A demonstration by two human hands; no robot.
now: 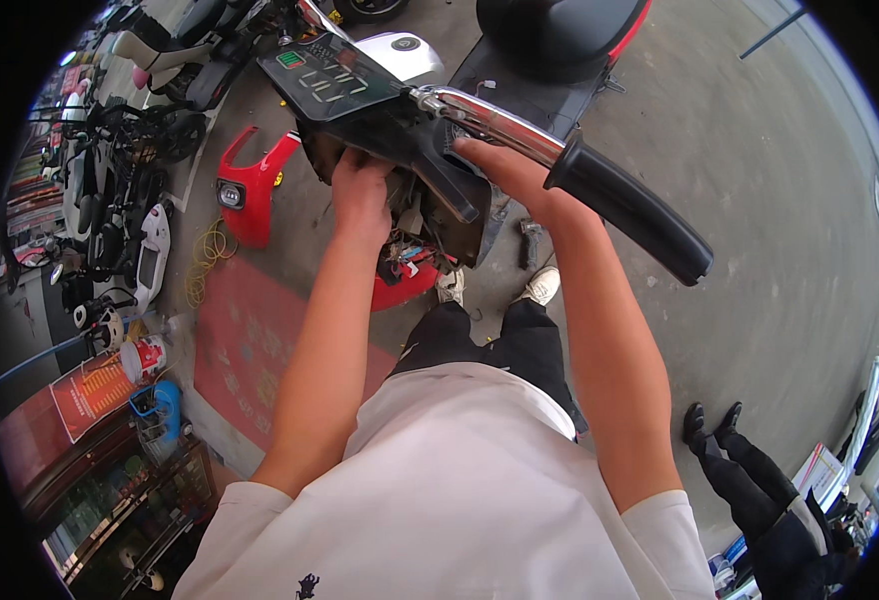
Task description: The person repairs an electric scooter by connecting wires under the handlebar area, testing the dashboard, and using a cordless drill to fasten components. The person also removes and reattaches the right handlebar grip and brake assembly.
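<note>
A scooter's black dashboard housing [430, 165] with a lit display [335, 75] is in front of me, tilted, its underside exposed. My left hand [362, 200] is closed at its near left edge, the fingertips hidden beneath. On the other side, my right hand [515, 180] grips the housing by its right part, one finger showing near the chrome handlebar [490, 120]. That handlebar passes over the hand and ends in a black rubber grip [630, 205], which neither hand touches. Loose wires and connectors [410, 240] show below the housing, between my forearms.
A red front panel with a headlight [250, 190] lies on the floor at left, near a coiled yellow cable [205, 265]. The scooter's black seat [555, 45] is beyond the handlebar. Parked scooters [125, 170] line the left. Another person [760, 490] stands at lower right.
</note>
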